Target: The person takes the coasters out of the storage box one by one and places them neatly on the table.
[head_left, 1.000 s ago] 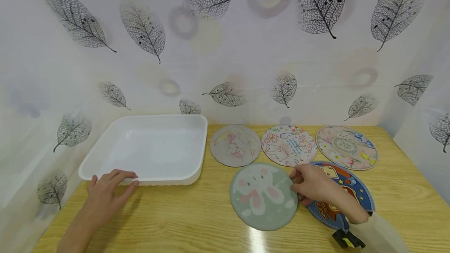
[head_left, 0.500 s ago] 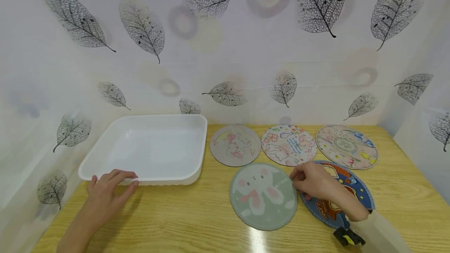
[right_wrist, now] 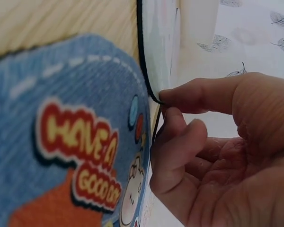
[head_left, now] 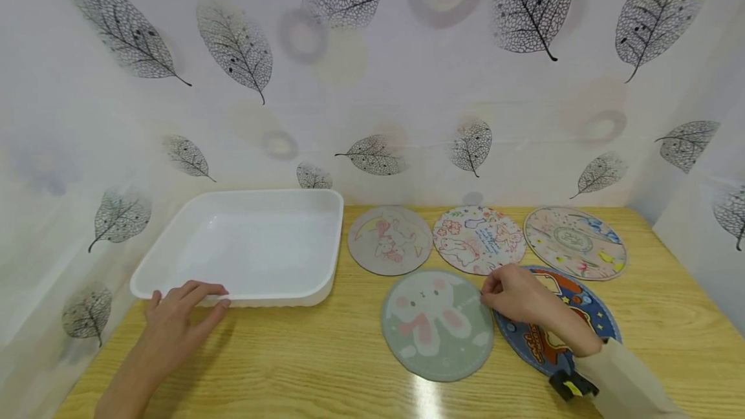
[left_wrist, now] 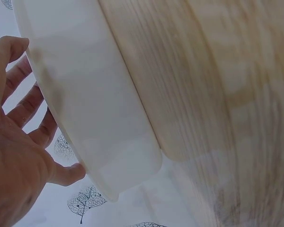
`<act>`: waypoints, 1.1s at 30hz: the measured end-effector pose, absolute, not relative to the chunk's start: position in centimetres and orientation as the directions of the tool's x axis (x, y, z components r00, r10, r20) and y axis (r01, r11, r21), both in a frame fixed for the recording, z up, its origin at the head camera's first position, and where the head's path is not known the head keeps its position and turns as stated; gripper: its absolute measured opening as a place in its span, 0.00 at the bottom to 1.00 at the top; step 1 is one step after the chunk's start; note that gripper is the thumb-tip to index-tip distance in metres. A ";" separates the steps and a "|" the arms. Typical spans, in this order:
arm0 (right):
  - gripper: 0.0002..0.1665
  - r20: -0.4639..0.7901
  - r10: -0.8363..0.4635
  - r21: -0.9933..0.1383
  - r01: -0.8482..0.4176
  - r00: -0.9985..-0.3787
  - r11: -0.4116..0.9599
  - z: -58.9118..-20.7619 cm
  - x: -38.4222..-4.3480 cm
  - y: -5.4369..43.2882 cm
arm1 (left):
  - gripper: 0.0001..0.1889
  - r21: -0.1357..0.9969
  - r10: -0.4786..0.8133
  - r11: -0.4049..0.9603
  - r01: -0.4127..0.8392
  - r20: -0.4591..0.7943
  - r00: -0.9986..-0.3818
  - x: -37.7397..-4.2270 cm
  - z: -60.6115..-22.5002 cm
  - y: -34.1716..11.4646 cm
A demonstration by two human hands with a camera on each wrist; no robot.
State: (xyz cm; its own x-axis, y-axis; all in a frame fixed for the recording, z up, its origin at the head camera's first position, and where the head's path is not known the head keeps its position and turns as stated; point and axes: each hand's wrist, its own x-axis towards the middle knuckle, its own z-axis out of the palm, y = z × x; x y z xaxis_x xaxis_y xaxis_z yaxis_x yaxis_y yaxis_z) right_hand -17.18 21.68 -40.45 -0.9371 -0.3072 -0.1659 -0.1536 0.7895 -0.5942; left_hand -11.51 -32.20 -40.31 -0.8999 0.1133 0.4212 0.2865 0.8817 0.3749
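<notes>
My right hand [head_left: 518,296] pinches the right edge of a grey-green round mat [head_left: 436,335] with a white rabbit print. In the right wrist view, thumb and forefinger meet at the dark edge of that mat [right_wrist: 157,42], the other fingers curled. Under the right hand and wrist, partly hidden, lies a blue denim-look round mat [head_left: 602,315] reading "HAVE A GOOD DAY". My left hand [head_left: 174,322] rests with spread, relaxed fingers on the near rim of a white plastic tray [head_left: 279,297]. The left wrist view has its fingertips and thumb touching the rim of the tray [left_wrist: 90,113].
Three more round mats lie in a back row: a greyish-pink mat [head_left: 363,257], a white flowered mat [head_left: 483,228] and a pastel floral mat [head_left: 538,238]. Behind the wooden table [head_left: 291,367] hangs a leaf-print cloth [head_left: 396,83].
The right hand has lifted slightly at the edge of the grey-green mat, and its lower fingers have curled in. The left hand and tray have stayed put.
</notes>
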 end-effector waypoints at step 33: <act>0.06 -0.108 -0.306 -0.543 -0.202 -0.946 0.815 -40.8 -16.3 22.7 | 0.07 0.374 0.121 0.880 0.291 0.416 -0.901 -11.5 -40.3 -32.0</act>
State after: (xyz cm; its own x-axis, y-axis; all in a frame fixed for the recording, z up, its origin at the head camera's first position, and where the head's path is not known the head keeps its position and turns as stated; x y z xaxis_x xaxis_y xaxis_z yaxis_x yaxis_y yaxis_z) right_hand -16.26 22.73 -40.82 -0.9459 -0.3062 -0.1078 -0.2019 0.8150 -0.5432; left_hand -11.51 -32.03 -40.31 -0.9011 0.1213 0.4162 0.2915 0.8803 0.3744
